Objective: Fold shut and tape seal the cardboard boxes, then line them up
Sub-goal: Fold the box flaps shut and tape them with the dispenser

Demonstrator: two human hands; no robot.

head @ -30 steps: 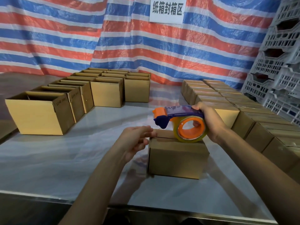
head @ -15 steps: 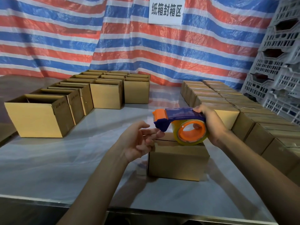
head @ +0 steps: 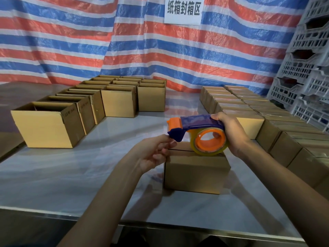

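Two risks: our left hand (head: 153,152) curls its fingertips at the nose of the tape dispenser (head: 197,132), and we cannot tell if it has the tape end, so a miss means a crooked seal; the box (head: 195,172) sits unheld on the table (head: 71,175) under the dispenser and can slide. Our right hand (head: 231,132) grips the dispenser; versus a second ago, left is off the box edge, up at the nose.

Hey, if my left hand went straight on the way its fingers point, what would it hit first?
Most likely the blue nose of the tape dispenser, just past the fingertips of the left hand; depth there is hard to judge.
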